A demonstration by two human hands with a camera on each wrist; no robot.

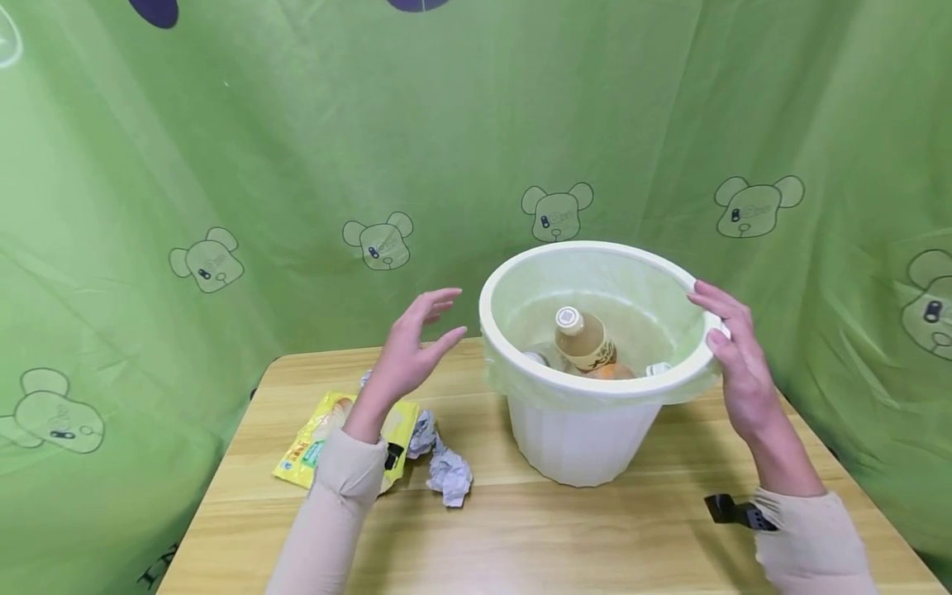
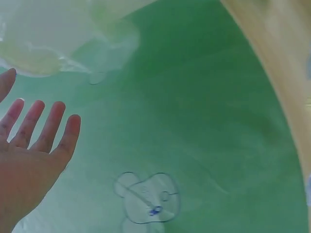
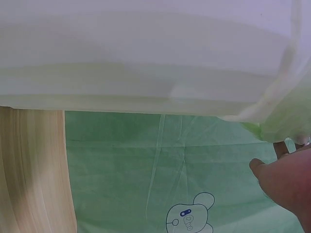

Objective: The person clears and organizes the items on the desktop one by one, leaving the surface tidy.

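A white bin (image 1: 583,438) with a pale translucent liner stands on the wooden table, right of centre. It holds a capped bottle (image 1: 583,339), something orange (image 1: 613,372) and other partly hidden items. My right hand (image 1: 740,372) touches the right side of the rim, thumb and fingers spread apart; in the right wrist view the bin and liner hide some fingertips. Just left of the rim, my left hand (image 1: 409,351) hovers with its thumb apart from the fingers. Nothing is in that hand, and its spread fingers show clearly in the left wrist view.
A yellow printed packet (image 1: 305,446) lies on the table under my left forearm. Beside it are crumpled pieces of paper (image 1: 449,475). A green curtain (image 1: 446,124) with bear-head drawings hangs behind the table (image 1: 521,545).
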